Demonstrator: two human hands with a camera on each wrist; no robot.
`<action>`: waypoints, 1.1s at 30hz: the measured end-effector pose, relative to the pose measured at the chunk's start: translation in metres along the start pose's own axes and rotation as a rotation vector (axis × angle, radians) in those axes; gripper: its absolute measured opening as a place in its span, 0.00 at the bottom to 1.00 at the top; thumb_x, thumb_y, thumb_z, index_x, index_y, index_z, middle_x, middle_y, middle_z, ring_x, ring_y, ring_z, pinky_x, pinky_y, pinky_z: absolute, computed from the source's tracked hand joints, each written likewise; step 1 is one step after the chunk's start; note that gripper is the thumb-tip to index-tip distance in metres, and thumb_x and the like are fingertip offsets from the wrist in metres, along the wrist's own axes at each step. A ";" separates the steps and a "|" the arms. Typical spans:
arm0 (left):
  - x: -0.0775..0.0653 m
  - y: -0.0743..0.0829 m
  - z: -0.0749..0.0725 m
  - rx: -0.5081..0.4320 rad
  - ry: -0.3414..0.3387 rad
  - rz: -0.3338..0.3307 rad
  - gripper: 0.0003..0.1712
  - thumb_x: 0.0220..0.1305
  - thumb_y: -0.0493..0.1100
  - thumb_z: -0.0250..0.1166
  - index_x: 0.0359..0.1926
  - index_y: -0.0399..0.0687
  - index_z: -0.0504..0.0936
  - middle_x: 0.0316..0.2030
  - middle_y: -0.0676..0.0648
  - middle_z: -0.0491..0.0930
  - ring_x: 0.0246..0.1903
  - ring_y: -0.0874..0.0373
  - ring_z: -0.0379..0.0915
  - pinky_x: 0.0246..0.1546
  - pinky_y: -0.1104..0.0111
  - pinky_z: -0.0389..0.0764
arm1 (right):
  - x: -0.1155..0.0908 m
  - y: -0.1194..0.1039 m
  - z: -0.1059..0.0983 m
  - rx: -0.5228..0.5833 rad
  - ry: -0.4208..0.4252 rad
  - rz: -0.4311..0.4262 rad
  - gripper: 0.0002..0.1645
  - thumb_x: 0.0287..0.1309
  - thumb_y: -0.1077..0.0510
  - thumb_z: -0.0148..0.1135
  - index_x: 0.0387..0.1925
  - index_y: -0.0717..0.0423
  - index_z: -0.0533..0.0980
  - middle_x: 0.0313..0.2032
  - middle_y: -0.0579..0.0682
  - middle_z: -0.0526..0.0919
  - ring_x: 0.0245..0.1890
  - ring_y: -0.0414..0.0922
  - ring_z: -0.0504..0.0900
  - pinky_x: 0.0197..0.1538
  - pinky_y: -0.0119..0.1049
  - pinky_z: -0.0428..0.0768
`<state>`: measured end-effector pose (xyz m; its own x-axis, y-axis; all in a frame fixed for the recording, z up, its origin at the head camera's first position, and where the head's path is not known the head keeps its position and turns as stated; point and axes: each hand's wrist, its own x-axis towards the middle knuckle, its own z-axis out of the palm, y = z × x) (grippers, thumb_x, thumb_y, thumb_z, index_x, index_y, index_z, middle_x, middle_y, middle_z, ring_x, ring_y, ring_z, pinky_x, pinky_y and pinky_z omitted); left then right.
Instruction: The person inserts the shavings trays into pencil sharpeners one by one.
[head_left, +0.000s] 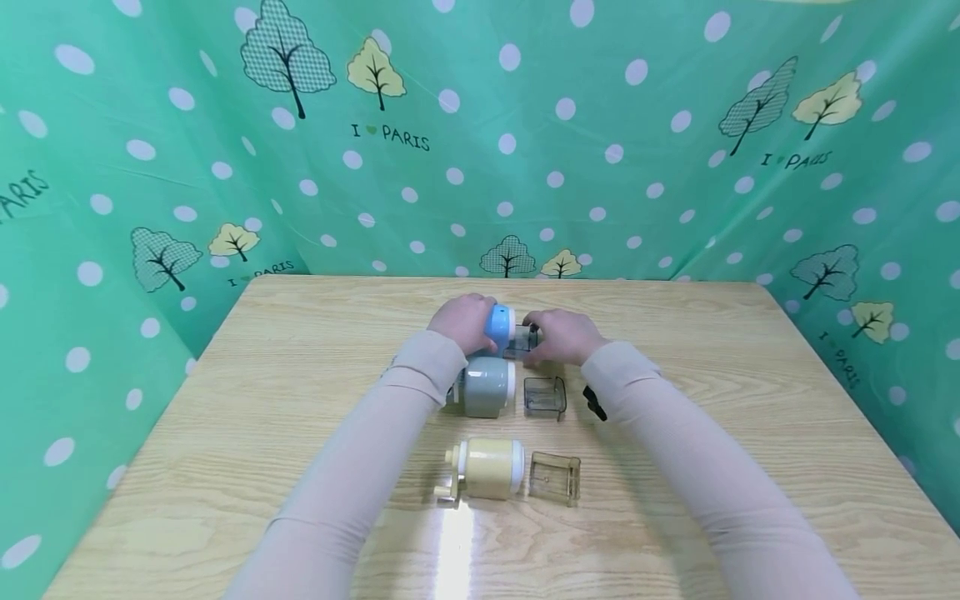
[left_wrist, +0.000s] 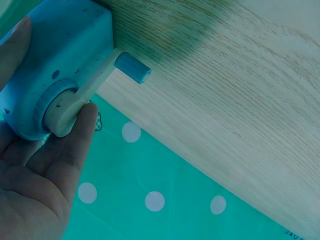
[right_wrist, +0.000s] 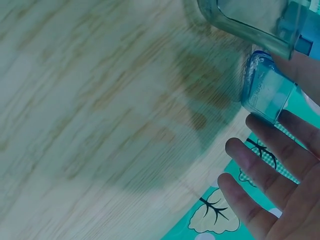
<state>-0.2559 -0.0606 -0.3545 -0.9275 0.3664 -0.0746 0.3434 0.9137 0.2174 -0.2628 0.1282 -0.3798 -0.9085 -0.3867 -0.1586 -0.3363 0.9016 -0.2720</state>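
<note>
My left hand (head_left: pixel 463 323) grips a blue crank pencil sharpener (head_left: pixel 498 327) near the back of the table, thumb on one side and fingers on the other. Its pale crank with a blue knob (left_wrist: pixel 133 68) points away from the palm in the left wrist view. On the sharpener's other side, my right hand (head_left: pixel 562 336) pinches a clear shavings drawer (right_wrist: pixel 267 90) between thumb and forefinger, the other fingers spread. Just in front lies a grey-blue sharpener (head_left: pixel 487 387), partly behind the left sleeve, with a smoky clear drawer (head_left: pixel 545 396) beside it.
Nearer the front are a yellow sharpener (head_left: pixel 491 468) with its crank to the left and a clear brownish drawer (head_left: pixel 555 477) to its right. A black object (head_left: pixel 595 403) shows by the right cuff. A green dotted curtain (head_left: pixel 480 183) borders the wooden table (head_left: pixel 300 375).
</note>
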 end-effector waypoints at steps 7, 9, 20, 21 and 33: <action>0.000 0.000 -0.001 -0.001 0.004 0.007 0.47 0.47 0.51 0.78 0.69 0.42 0.74 0.59 0.40 0.80 0.55 0.47 0.78 0.61 0.56 0.75 | 0.003 -0.001 0.001 -0.004 -0.008 -0.010 0.46 0.45 0.46 0.76 0.67 0.54 0.74 0.57 0.55 0.84 0.52 0.53 0.81 0.56 0.53 0.79; 0.000 -0.001 -0.001 -0.003 0.003 0.004 0.47 0.47 0.51 0.78 0.69 0.42 0.75 0.58 0.41 0.81 0.55 0.47 0.78 0.61 0.56 0.76 | 0.003 -0.002 0.000 -0.004 -0.007 -0.010 0.46 0.45 0.46 0.76 0.67 0.54 0.75 0.57 0.54 0.84 0.52 0.53 0.81 0.56 0.53 0.79; 0.000 0.000 -0.001 -0.004 -0.016 0.009 0.45 0.49 0.50 0.77 0.68 0.42 0.75 0.58 0.41 0.81 0.55 0.47 0.78 0.61 0.57 0.76 | 0.004 -0.006 0.001 -0.010 -0.005 -0.016 0.45 0.46 0.46 0.75 0.68 0.53 0.74 0.59 0.55 0.83 0.56 0.55 0.81 0.58 0.54 0.78; 0.001 -0.001 -0.001 -0.004 -0.015 0.008 0.45 0.48 0.50 0.77 0.68 0.43 0.75 0.58 0.41 0.81 0.55 0.48 0.78 0.61 0.57 0.76 | 0.004 -0.007 0.001 -0.010 -0.004 -0.019 0.45 0.46 0.46 0.75 0.68 0.54 0.74 0.59 0.55 0.83 0.56 0.55 0.81 0.58 0.54 0.78; 0.001 0.000 -0.003 -0.002 -0.035 0.008 0.43 0.49 0.49 0.77 0.67 0.42 0.76 0.57 0.41 0.81 0.54 0.48 0.78 0.61 0.57 0.76 | 0.004 -0.012 0.001 -0.020 -0.007 -0.012 0.46 0.46 0.46 0.75 0.68 0.55 0.74 0.61 0.56 0.82 0.58 0.56 0.80 0.59 0.54 0.78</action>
<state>-0.2574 -0.0608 -0.3514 -0.9188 0.3799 -0.1072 0.3507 0.9102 0.2203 -0.2620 0.1161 -0.3778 -0.9027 -0.3984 -0.1623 -0.3517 0.9007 -0.2549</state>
